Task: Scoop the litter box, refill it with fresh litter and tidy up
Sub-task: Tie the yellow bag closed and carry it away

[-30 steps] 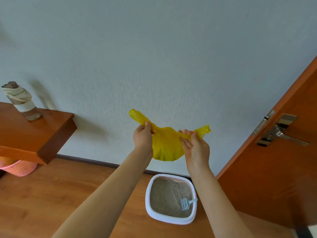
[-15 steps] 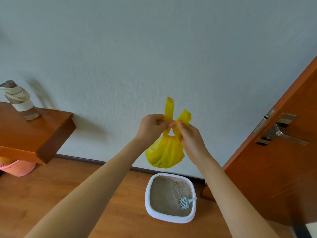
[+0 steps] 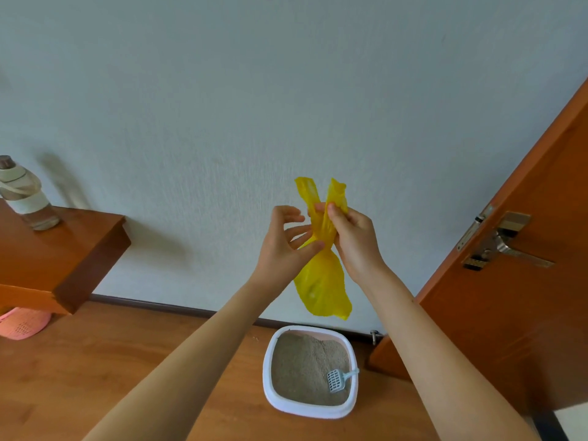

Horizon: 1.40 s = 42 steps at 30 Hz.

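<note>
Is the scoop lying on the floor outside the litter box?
No. The scoop lies inside the litter box, its head on the litter and its handle propped toward the right rim.

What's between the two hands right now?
In the head view, the twisted neck of the yellow bag sits between the left hand and right hand; its two handles stick up above them.

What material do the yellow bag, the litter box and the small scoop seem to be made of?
Yellow bag: thin plastic film, slightly translucent; it twists and wrinkles easily.
Litter box: probably moulded plastic, white, smooth, with a rounded thick rim.
Scoop: likely hard plastic, pale blue-grey, with a slotted head.
</note>
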Available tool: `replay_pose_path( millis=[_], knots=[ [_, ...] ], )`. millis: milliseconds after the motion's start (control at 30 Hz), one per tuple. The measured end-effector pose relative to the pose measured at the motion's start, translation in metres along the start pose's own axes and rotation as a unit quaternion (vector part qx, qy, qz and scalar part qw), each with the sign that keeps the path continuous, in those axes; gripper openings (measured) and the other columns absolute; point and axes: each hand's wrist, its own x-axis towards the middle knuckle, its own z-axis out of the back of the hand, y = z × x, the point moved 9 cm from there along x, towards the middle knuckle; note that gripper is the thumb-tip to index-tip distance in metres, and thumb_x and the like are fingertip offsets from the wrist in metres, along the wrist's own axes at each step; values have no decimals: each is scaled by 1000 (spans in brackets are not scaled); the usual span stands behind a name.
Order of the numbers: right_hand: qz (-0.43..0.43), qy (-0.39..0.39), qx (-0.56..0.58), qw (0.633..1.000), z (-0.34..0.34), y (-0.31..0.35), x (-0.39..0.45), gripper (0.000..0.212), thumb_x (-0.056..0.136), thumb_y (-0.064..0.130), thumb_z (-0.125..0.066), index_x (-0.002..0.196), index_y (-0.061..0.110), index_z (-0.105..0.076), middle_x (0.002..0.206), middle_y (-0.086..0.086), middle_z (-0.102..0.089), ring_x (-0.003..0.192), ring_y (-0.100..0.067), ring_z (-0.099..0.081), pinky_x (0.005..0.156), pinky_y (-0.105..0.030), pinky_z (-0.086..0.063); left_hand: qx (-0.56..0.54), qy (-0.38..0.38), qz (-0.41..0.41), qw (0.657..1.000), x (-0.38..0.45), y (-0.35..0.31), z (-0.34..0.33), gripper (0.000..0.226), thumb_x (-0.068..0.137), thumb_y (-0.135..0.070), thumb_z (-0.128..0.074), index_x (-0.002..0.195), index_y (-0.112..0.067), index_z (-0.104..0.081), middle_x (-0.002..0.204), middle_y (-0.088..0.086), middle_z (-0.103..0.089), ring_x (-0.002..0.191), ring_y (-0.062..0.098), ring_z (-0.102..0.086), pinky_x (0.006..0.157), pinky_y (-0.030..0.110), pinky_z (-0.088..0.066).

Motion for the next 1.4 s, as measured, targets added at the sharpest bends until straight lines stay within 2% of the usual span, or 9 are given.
replay_pose_path(
  millis=[233, 433, 600, 833, 967, 1067, 1167, 1267, 1400],
  knots=[
    [-20, 15, 108, 994, -9, 5, 1, 34, 100, 20, -47, 78, 14, -72, 82, -9, -72, 88, -28, -68, 87, -45, -53, 286, 57, -1, 957, 5, 18, -10, 87, 63, -42, -85, 135, -25, -39, 126, -12, -52, 114, 10, -51, 91, 29, -42],
    [-48, 0, 123, 991, -19, -1, 7, 36, 103, 16, -38, 72, 12, -55, 57, 1, -50, 51, -11, -45, 65, -33, -43, 183, 83, 64, 978, 5, 25, -23, 28, 72, -25, -82, 89, -30, -60, 85, -4, -68, 83, 12, -65, 73, 28, -51],
    [-102, 36, 205, 973, -26, -5, 6, 34, 104, 10, -32, 73, 12, -47, 52, 3, -38, 43, -9, -33, 54, -26, -36, 123, 145, 166, 968, -14, 57, -27, 19, 85, -21, -71, 102, -11, -69, 98, 7, -69, 88, 17, -65, 77, 24, -50],
    [-130, 53, 206, 968, -19, 0, 7, 37, 91, -7, -31, 64, 16, -40, 51, 4, -33, 45, -9, -26, 48, -24, -27, 163, 173, 164, 957, -30, 72, -25, 14, 91, -21, -64, 98, -10, -66, 95, 7, -66, 89, 19, -61, 78, 26, -48],
    [-126, 73, 189, 971, -27, 10, 7, 43, 85, -10, -32, 55, 18, -45, 52, 4, -32, 46, -9, -25, 51, -26, -24, 177, 181, 148, 956, -33, 69, -18, 6, 92, -22, -62, 93, -16, -62, 93, 4, -63, 87, 16, -59, 65, 12, -43],
    [-120, 58, 204, 970, -29, 12, 7, 34, 97, -1, -33, 71, 14, -49, 56, 3, -40, 49, -9, -34, 52, -25, -32, 163, 192, 154, 955, -32, 63, -16, 10, 92, -26, -62, 97, -18, -63, 96, 2, -65, 88, 15, -60, 70, 15, -47],
    [-99, 62, 227, 967, -25, 15, 7, 24, 103, 20, -35, 100, 9, -56, 86, -10, -64, 75, -18, -62, 73, -31, -50, 78, 170, 184, 965, -31, 59, -5, 15, 92, -30, -61, 101, -19, -65, 102, 4, -69, 98, 21, -65, 87, 32, -51],
    [-88, 90, 63, 990, -17, -4, 2, 40, 99, 44, -35, 130, 22, -47, 119, -12, -62, 103, -21, -64, 92, -33, -49, -96, 125, 222, 962, -27, 54, 14, 19, 92, -25, -59, 106, -15, -66, 106, 9, -71, 103, 26, -66, 94, 43, -51],
    [-83, 177, -99, 976, -27, -38, -23, 56, 81, 69, -47, 126, 36, -55, 123, -2, -65, 115, -18, -61, 100, -40, -46, -168, 119, 229, 951, -20, 45, 31, 21, 92, -21, -56, 110, -12, -64, 108, 10, -71, 103, 26, -67, 91, 42, -52]
  ],
)
